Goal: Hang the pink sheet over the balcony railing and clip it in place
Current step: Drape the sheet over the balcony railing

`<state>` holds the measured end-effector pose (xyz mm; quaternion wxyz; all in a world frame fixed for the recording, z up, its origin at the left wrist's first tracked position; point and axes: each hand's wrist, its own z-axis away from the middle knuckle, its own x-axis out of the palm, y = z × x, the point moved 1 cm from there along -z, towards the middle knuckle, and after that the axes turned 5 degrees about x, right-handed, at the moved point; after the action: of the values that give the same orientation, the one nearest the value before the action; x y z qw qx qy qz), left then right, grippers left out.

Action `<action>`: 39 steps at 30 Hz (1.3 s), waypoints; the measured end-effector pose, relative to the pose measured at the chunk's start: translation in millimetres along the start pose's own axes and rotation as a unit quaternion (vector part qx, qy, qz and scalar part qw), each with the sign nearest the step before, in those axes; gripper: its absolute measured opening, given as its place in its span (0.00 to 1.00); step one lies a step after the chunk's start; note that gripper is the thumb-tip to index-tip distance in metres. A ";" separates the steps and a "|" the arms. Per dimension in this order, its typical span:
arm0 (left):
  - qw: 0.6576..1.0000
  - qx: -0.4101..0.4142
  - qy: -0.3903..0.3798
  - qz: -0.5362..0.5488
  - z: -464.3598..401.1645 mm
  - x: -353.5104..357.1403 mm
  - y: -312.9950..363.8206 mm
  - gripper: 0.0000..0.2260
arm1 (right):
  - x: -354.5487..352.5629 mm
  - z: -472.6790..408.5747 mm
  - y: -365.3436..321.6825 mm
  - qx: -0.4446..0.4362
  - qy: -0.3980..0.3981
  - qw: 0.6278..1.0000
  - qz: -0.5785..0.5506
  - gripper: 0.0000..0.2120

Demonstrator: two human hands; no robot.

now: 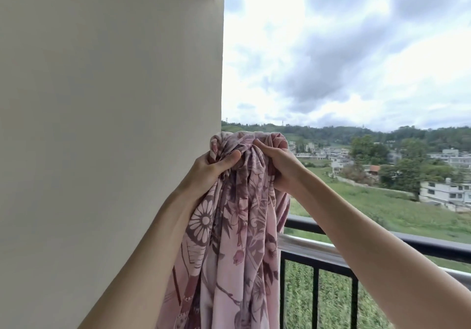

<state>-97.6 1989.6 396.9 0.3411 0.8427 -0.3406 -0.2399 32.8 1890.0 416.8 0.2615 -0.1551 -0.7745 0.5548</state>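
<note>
The pink sheet [237,226] is bunched and raised, hanging down from both fists. The left hand [211,169] grips the gathered top at its 9 o'clock side, the right hand [277,165] at 3 o'clock. The balcony railing [382,247] lies toward 4 o'clock, below the hands.
</note>
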 end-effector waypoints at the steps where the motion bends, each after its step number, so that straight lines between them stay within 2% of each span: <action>1: 1.000 0.000 -0.001 0.001 -5.1 3.0 1.9 0.15 | -3.7 -1.9 -4.6 -0.005 0.009 1.000 -0.007 0.19; 4: 1.000 -0.011 -0.017 0.017 -14.6 7.8 8.4 0.22 | -11.8 -3.7 -18.0 -0.025 -0.002 0.999 -0.044 0.22; 7: 0.999 -0.001 -0.040 0.012 -23.1 6.9 19.7 0.30 | -10.3 -0.6 -36.8 -0.018 -0.069 0.995 -0.072 0.27; 9: 0.999 0.029 -0.042 0.011 -28.7 6.0 23.8 0.33 | -5.2 0.9 -46.9 -0.037 -0.116 0.991 -0.061 0.31; 11: 0.999 0.040 -0.028 -0.007 -29.7 10.5 24.9 0.42 | 0.1 3.4 -47.3 -0.041 -0.148 0.988 -0.027 0.31; 12: 0.997 0.040 -0.015 -0.065 -27.6 15.0 23.6 0.47 | 1.7 5.0 -43.6 -0.023 -0.162 0.987 -0.003 0.33; 13: 0.984 0.044 -0.002 -0.170 -25.5 20.1 20.0 0.51 | 2.5 5.9 -38.8 -0.002 -0.175 0.984 0.023 0.35; 14: 0.955 0.051 0.020 -0.291 -23.2 23.8 13.8 0.53 | 2.4 5.9 -33.7 0.015 -0.188 0.981 0.048 0.37; 15: 0.926 0.054 0.049 -0.370 -20.6 25.0 6.7 0.53 | 2.3 5.7 -28.4 0.029 -0.200 0.977 0.071 0.38; 16: 0.919 0.037 0.072 -0.386 -18.0 23.6 -1.0 0.49 | 1.9 4.6 -23.3 0.040 -0.208 0.973 0.092 0.38; 18: 0.952 -0.019 0.101 -0.288 -14.1 13.3 -15.2 0.32 | 1.8 1.3 -13.7 0.059 -0.208 0.967 0.131 0.37; 20: 0.978 -0.069 0.096 -0.169 -7.3 -3.4 -26.1 0.19 | 1.8 -4.3 -2.9 0.072 -0.168 0.968 0.175 0.35; 22: 0.985 -0.098 0.096 -0.102 3.3 -23.5 -33.7 0.12 | 3.5 -9.7 10.1 0.080 -0.127 0.957 0.247 0.37; 25: 0.980 -0.150 0.122 -0.042 20.7 -53.8 -43.1 0.03 | 14.5 -14.8 32.2 0.085 -0.114 0.922 0.361 0.39; 28: 0.977 -0.175 0.122 -0.013 31.2 -81.0 -49.7 0.13 | 24.5 -24.7 50.8 0.058 -0.102 0.898 0.423 0.35; 34: 0.977 -0.188 0.096 0.013 35.4 -104.6 -44.6 0.01 | 43.1 -38.6 52.8 -0.054 -0.057 0.877 0.474 0.32; 36: 0.980 -0.175 0.095 0.025 30.9 -102.6 -37.8 0.02 | 42.7 -36.4 43.3 -0.105 -0.023 0.877 0.468 0.30; 39: 0.984 -0.146 0.083 0.064 19.1 -90.3 -23.7 0.09 | 33.5 -22.1 24.6 -0.193 0.004 0.870 0.453 0.25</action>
<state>-159.0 2061.1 382.4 0.5021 0.7774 -0.3258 -0.1937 17.1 1933.3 406.9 -0.0506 -0.5389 -0.7094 0.4514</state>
